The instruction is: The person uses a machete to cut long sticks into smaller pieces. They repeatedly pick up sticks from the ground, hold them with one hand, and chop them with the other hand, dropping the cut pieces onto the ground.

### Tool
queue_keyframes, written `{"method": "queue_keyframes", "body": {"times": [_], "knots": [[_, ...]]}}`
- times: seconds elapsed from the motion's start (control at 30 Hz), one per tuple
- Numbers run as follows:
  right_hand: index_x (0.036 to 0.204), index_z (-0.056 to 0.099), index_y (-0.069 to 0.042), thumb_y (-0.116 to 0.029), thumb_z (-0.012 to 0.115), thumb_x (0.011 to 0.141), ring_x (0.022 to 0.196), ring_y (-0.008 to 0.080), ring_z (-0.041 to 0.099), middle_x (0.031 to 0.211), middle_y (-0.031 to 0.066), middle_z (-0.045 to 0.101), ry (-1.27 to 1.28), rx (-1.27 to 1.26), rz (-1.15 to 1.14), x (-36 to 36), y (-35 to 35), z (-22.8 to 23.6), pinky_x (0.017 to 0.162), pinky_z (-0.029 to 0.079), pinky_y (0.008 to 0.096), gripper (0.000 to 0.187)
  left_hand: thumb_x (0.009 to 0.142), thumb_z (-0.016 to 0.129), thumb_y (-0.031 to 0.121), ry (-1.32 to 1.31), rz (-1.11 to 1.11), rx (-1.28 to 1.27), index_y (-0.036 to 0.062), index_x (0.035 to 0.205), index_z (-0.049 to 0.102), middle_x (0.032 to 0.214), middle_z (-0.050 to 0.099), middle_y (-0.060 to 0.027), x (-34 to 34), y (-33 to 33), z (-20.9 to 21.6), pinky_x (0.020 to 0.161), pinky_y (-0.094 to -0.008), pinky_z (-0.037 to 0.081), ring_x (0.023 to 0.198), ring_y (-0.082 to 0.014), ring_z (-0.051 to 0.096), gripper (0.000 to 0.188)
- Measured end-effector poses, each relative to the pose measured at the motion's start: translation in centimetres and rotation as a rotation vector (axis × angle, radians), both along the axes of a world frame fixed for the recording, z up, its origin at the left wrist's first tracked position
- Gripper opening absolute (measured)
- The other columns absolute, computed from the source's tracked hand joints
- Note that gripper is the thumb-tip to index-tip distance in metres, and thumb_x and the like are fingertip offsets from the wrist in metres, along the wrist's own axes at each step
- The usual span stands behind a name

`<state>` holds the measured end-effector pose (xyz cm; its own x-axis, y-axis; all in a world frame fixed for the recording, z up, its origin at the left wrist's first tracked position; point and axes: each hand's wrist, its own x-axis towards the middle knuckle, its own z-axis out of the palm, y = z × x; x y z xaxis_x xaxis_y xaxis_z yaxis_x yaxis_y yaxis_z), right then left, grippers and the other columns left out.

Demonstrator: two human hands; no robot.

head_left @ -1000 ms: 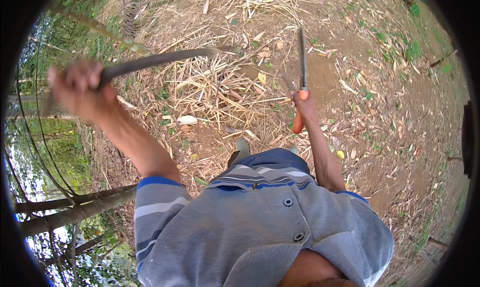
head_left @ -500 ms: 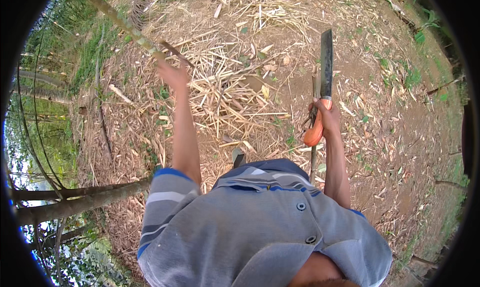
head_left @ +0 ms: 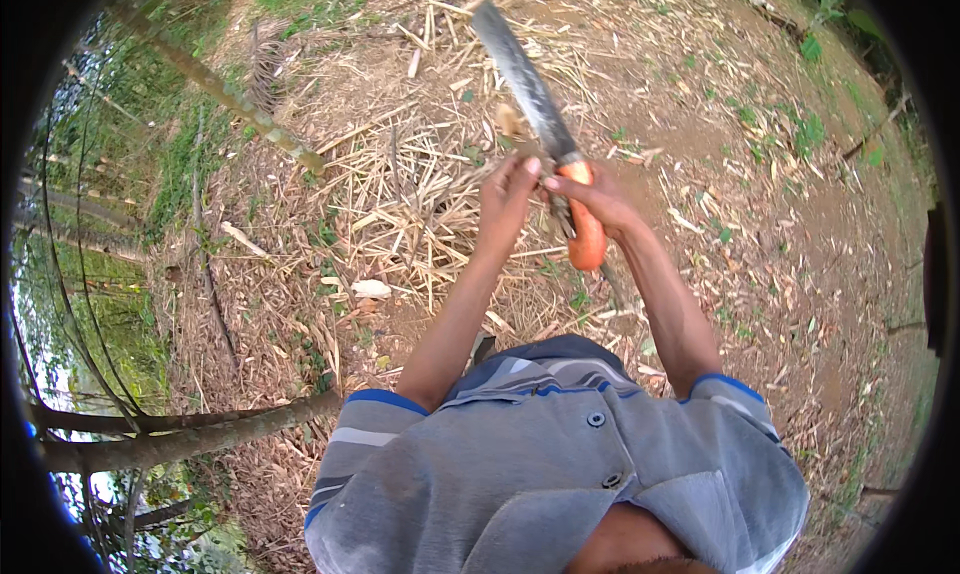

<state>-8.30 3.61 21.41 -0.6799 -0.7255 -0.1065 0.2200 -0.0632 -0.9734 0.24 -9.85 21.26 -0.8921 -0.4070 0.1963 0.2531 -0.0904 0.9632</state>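
My right hand is closed around the orange handle of a machete. Its dark, broad blade slants up to the left, away from my body. Under the handle, the same hand also keeps thin brown sticks, whose lower end shows below the grip. My left hand is beside the right, its thumb close to the right thumb. Its fingers are bent around the sticks near the base of the blade, partly hidden. Beyond these fingers, a light brown end is smeared by motion.
A pile of pale split sticks lies on the ground ahead to the left, amid scattered chips. A slim pole slants in at upper left. A thicker trunk crosses at lower left. Greenery grows at the right.
My left hand has come from the far left to the sticks beside my right hand. The machete has moved left, and its blade has tilted from nearly upright to the left.
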Motion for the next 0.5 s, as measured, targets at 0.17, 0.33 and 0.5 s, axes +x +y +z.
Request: {"method": "queue_keyframes", "body": {"times": [0.17,0.33,0.5], "knots": [[0.093,0.060,-0.001,-0.039,0.076,0.068,0.074,0.0130,0.057,0.081,0.0060,0.061,0.383,0.254,-0.100,-0.3,0.0,-0.3,0.067,0.047,0.0286,0.049,0.089,0.054,0.030,0.005,0.247,0.018,0.0026,0.095,0.053,0.079,0.060,-0.0049,-1.0,1.0,-0.2,0.059,-0.0249,0.046,0.067,-0.0116,0.055,0.028],[0.101,0.055,-0.002,-0.035,0.071,0.074,0.061,0.0119,0.057,0.070,0.0044,0.058,0.275,0.343,-0.138,0.7,6.0,1.2,0.056,0.049,0.0255,0.046,0.093,0.045,0.036,0.226,0.499,0.344,0.0102,0.089,0.038,0.064,0.050,-0.0033,-1.0,-2.6,0.6,0.051,-0.0282,0.046,0.055,-0.0127,0.050,0.027],[0.101,0.053,-0.001,-0.025,0.071,0.075,0.047,0.0077,0.050,0.061,0.0007,0.053,0.254,0.350,-0.198,1.8,12.7,-1.0,0.043,0.041,0.0211,0.040,0.091,0.051,0.028,0.202,0.492,0.287,0.0083,0.079,0.041,0.058,0.043,-0.0003,-1.2,-4.5,2.2,0.046,-0.0241,0.041,0.048,-0.0089,0.040,0.024]]}}
